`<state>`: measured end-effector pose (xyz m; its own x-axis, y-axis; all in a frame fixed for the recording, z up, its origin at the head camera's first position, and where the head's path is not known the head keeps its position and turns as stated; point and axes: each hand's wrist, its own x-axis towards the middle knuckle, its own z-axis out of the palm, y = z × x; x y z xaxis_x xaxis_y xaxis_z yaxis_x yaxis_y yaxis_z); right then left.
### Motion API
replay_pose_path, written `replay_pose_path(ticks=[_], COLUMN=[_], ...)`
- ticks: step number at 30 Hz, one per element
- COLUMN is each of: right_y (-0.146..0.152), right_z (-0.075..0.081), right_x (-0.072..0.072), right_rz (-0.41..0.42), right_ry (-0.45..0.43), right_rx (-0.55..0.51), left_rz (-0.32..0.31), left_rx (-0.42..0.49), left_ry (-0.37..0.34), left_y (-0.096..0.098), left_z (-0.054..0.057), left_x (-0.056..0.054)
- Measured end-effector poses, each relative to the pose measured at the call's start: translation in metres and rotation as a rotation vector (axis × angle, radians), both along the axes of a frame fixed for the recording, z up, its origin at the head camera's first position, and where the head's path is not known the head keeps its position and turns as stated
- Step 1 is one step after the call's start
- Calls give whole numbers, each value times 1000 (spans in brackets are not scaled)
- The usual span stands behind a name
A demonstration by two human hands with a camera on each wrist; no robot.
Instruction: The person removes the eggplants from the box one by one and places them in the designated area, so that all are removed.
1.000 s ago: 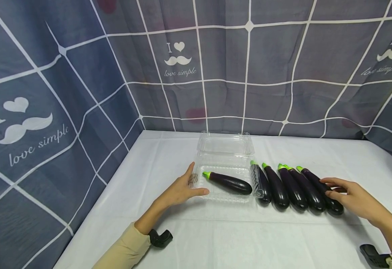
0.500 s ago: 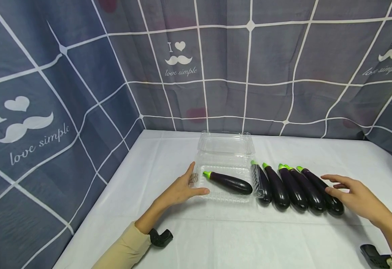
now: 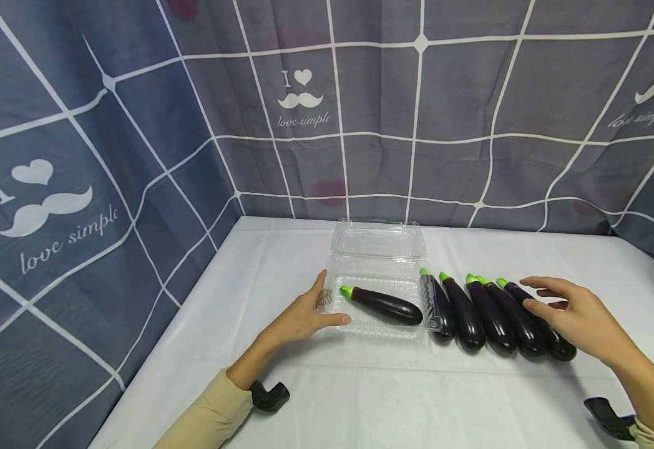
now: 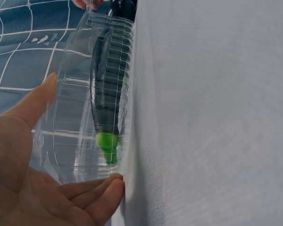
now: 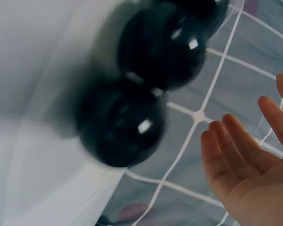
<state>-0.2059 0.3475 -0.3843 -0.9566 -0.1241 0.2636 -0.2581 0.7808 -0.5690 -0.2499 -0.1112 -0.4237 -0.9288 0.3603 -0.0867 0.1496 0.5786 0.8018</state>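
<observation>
A clear plastic clamshell box point(image 3: 379, 242) lies with its lid folded back on the white table, and one dark eggplant point(image 3: 385, 305) with a green stem end rests in its base. My left hand point(image 3: 303, 317) touches the box's left end, thumb and fingers spread and fairly straight; the left wrist view shows the fingers point(image 4: 96, 200) along that end. To the right of the box, several eggplants point(image 3: 491, 317) lie side by side. Over the rightmost eggplant point(image 3: 563, 347) hovers my right hand point(image 3: 576, 318); the right wrist view shows its fingers point(image 5: 236, 141) loosely bent, holding nothing.
A white cloth point(image 3: 417, 399) covers the table. Behind and to the left hangs a grey-blue checked curtain point(image 3: 372, 112), close to the table's far edge. The box's right wall overlaps the nearest eggplant of the row point(image 3: 444, 315) in the head view.
My right hand has lifted slightly off the rightmost eggplant and shifted left and away from me over the row. The left hand, box and eggplants stay in place.
</observation>
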Motion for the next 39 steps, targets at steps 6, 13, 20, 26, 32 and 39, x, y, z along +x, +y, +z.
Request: replay_pose_path(ticks=[6,13,20,26,32,39], right_y=[-28,-58,-89,-112,-131,-150], right_z=[10,18,14,8,6,-1], right_x=[-1,0,2,-1,-5,-14], right_rz=[52,160,247,298,341,390], right_ry=[-14,41,76,89,65,19], right_rx=[-10,-27,-63,-88,-128,-133], left_rz=[1,0,-8,-9,-11,-7], left_rx=[8,24,33,20,15,10], left_ry=[-7,-6,11,4,12,6], left_y=[1,-1,-1,0,0,-1], left_z=[1,1,1,1,1,0], left_x=[0,1,1,1,0,0])
